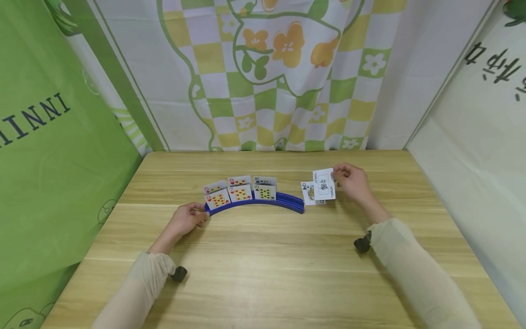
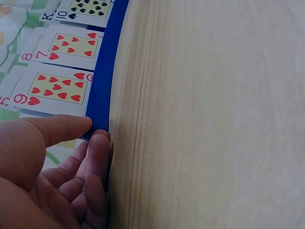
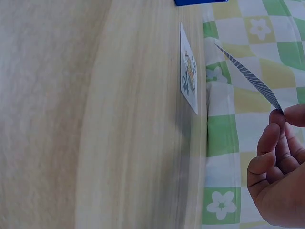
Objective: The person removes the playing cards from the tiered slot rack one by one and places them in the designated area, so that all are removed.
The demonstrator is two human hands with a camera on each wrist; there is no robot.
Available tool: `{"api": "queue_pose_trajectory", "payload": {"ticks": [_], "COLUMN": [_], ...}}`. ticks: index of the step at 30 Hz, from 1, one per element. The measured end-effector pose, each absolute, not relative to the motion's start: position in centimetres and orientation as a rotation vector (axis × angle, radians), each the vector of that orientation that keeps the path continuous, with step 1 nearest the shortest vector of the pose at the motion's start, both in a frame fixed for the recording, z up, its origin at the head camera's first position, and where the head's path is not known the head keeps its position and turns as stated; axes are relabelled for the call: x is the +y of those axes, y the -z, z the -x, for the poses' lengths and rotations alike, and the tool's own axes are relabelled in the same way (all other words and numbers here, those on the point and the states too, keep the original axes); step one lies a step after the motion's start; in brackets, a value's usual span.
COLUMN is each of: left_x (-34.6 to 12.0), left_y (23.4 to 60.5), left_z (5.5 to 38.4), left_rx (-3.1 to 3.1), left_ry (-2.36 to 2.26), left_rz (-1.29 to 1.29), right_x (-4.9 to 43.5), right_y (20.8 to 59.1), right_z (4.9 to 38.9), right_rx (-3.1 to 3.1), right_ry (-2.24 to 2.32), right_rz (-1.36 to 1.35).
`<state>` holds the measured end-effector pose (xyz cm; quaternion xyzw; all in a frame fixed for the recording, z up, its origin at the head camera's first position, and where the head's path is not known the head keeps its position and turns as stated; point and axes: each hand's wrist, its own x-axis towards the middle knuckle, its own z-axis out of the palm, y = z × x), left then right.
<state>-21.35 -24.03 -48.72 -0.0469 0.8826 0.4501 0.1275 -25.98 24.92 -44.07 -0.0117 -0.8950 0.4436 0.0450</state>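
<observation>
A curved blue playing card holder [image 1: 255, 201] stands on the table with cards in two rows. In front are the nine of hearts [image 2: 57, 88], seven of hearts [image 2: 71, 46] and ten of spades [image 1: 265, 193]; a five, an eight and a king [image 1: 269, 180] show partly behind. My left hand [image 1: 187, 219] pinches the holder's left end between thumb and fingers. A joker card [image 1: 322, 183] is pinched at its edge in my right hand [image 1: 353, 183], raised above the table. Beneath it lies a queen card [image 1: 309, 194], partly hidden by the joker in the head view.
The holder's right end [image 1: 292, 203] carries no cards. A wooden table [image 1: 263, 265] reaches back to a checkered curtain [image 1: 287, 105]. A green cloth [image 1: 49, 160] hangs at the left and a white one [image 1: 472, 151] at the right.
</observation>
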Motion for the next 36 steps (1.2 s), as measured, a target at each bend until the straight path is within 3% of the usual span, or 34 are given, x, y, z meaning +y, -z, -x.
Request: {"api": "queue_pose_trajectory", "payload": {"ticks": [36], "left_x": [-24.0], "left_y": [48.8], "left_z": [21.4], "left_rx": [2.575], "left_ry": [-1.315], "left_rz": [0.148], "right_x": [27.0], "right_y": [45.5], "right_z": [27.6], "right_rx": [-3.028], "right_ry": [-1.109], "right_rz": [0.157]}}
